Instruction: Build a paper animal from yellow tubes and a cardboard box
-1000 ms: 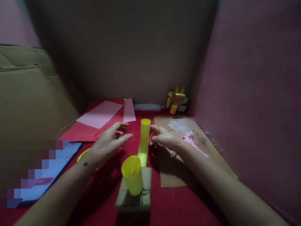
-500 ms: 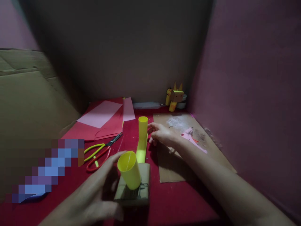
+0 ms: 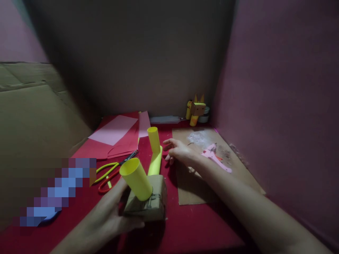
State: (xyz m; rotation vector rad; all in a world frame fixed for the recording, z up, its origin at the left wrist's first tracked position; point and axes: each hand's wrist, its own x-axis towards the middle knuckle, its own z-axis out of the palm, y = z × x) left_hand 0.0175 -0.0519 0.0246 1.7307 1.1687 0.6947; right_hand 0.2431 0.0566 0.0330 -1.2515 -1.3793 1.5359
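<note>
A small brown cardboard box (image 3: 156, 206) with dark drawn marks tilts in my left hand (image 3: 111, 213), whose thumb lies along the near side while the other fingers are hidden behind it. From its top a yellow paper tube (image 3: 137, 181) stands up, leaning left. Beyond the box, a lying yellow tube (image 3: 155, 163) stretches away, and at its far end rises another upright yellow tube (image 3: 154, 140). My right hand (image 3: 177, 151) hovers just right of that far tube, fingers bent and apart, holding nothing and not touching it.
Scissors (image 3: 107, 171) with yellow and red handles lie left. A pink glue gun (image 3: 217, 160) rests on a cardboard sheet (image 3: 196, 192) at right. Pink paper (image 3: 115, 130) and red sheets are stacked at back left. A yellow tube figure (image 3: 198, 109) stands by the right wall.
The box and its tubes have tipped left and been raised slightly by my left hand. A small gap now shows between my right fingers and the far tube.
</note>
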